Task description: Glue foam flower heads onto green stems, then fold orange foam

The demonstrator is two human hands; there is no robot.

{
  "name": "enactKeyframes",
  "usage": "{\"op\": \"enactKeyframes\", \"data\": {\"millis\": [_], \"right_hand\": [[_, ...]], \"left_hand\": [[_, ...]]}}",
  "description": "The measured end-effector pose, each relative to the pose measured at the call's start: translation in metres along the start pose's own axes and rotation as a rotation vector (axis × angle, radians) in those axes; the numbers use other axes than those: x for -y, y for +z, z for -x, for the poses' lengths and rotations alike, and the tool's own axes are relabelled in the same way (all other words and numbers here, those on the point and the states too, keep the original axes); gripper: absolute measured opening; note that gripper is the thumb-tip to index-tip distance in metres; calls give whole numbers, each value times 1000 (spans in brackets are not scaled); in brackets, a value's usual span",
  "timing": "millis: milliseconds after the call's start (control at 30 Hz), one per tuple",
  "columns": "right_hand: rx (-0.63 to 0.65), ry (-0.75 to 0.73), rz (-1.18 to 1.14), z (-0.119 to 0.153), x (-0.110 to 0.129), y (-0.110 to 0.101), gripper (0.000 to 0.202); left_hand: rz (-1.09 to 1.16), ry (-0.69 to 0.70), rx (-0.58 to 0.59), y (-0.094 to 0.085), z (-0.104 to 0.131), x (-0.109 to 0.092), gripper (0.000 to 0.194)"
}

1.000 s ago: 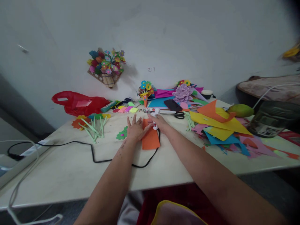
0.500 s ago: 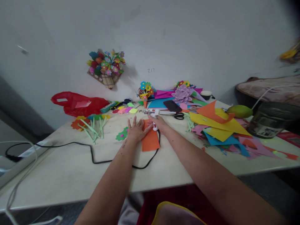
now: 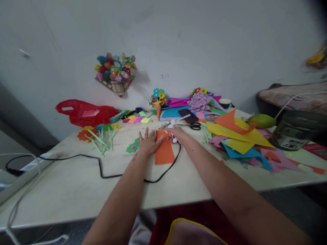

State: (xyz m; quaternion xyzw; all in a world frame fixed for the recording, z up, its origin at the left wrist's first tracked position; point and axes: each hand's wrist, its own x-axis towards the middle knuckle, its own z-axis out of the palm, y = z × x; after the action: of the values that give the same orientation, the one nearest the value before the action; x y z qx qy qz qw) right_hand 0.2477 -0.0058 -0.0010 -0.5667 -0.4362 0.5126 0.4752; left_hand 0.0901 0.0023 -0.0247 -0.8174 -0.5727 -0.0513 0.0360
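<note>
My left hand (image 3: 149, 142) lies flat with its fingers spread, its thumb side resting on an orange foam sheet (image 3: 164, 153). My right hand (image 3: 176, 133) is wrapped round a white glue gun (image 3: 172, 126) with a clear glue stick poking out of its back. The gun's nozzle points left at the sheet's far edge. From its handle a black cord (image 3: 176, 160) loops over the table. Left of my left hand is a green foam flower (image 3: 133, 146) with a pink centre. A pair of scissors (image 3: 195, 126) lies beyond my right hand.
Pale green strips (image 3: 102, 141) lie on the left by a red plastic bag (image 3: 87, 114). Coloured foam sheets (image 3: 240, 134) are heaped on the right, with a green mango (image 3: 262, 120) and a dark jar (image 3: 296, 131). A phone (image 3: 188, 115) lies near the back.
My right hand and the glue gun have shifted slightly right and the gun has tilted. The cord swung right with it. My left hand stays in place on the orange sheet.
</note>
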Motion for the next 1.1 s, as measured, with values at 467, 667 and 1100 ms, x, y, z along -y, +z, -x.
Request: {"op": "enactKeyframes", "data": {"millis": [467, 667, 1100], "right_hand": [[85, 46, 105, -6, 2, 2, 32], [77, 69, 102, -6, 7, 5, 26], [15, 43, 58, -13, 3, 9, 27]], "left_hand": [[-14, 12, 16, 0, 1, -1, 72], [-15, 29, 2, -1, 1, -1, 72], [-113, 84, -90, -8, 5, -8, 70]]}}
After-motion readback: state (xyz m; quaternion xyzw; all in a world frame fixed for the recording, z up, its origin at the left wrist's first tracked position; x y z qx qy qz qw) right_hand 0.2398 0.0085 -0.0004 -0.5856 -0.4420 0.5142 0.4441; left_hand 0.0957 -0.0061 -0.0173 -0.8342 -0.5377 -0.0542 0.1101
